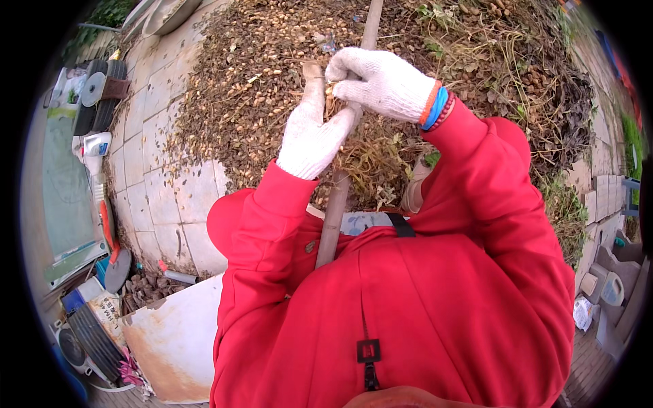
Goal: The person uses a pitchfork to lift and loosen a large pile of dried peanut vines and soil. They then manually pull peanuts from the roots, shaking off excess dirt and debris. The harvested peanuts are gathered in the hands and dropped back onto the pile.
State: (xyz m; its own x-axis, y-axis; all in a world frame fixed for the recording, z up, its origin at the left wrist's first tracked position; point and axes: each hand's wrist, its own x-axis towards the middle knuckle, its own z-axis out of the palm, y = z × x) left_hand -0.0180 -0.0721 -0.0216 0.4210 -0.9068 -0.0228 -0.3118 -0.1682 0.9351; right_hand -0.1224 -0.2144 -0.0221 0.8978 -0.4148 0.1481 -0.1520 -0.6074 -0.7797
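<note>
Both my hands wear white knit gloves and meet above a heap of peanuts and dried plants. My left hand [311,132] has one finger stretched upward and its thumb spread toward the right; its other fingers are hidden. My right hand [380,84] is bent inward beside it, fingertips curled near the left hand's gap. Small yellowish peanut pods [329,92] and dry stalks show between the hands, but whether they are held or lie beneath is unclear. A wooden pole [334,219] runs under both hands and leans against my lap.
Loose peanuts [245,107] cover the ground on the left, and pulled peanut vines [510,97] are piled on the right. Pale paving tiles [158,199] border the heap. Tyres [97,109], a white bottle [97,144] and a rust-stained board [173,341] stand at the left.
</note>
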